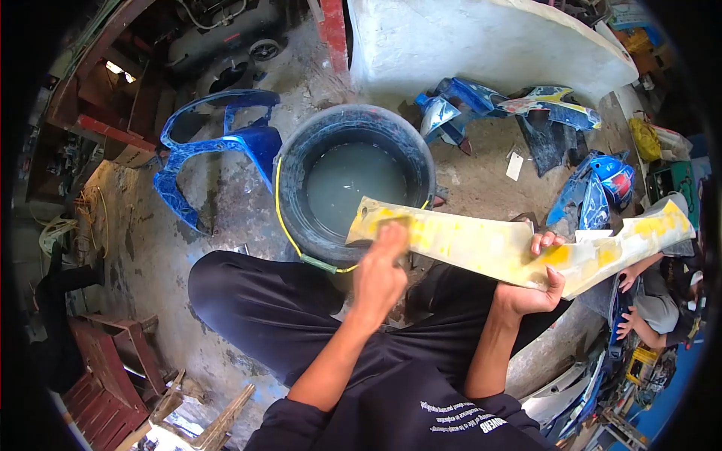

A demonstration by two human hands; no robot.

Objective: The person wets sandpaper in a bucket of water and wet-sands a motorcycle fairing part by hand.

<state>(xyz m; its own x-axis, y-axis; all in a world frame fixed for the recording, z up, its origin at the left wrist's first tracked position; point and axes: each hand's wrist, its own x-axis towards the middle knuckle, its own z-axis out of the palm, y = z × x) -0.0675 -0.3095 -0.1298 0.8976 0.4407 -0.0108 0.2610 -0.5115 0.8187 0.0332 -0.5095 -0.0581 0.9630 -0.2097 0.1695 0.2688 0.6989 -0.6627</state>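
A long cream panel with yellow patches (481, 244) lies slantwise over the bucket's near rim and my lap. My right hand (530, 293) grips its lower edge from beneath, fingertips curled over the top and thumb on the near side. At its left end, my left hand (380, 274) presses a small brown piece of what looks like sandpaper (394, 222) on the surface, fingers together. Below that end stands a black bucket (301, 139) holding cloudy grey water (353, 177), with a yellow handle (280, 207) hanging on its near side.
A blue fairing frame (263, 146) lies left of the bucket. More blue panels (466, 101) and a blue-red piece (613, 180) are to the right. Another person's hands (632, 323) work at the right edge. A wooden stool (113, 376) stands lower left; a white wall (481, 45) rises behind.
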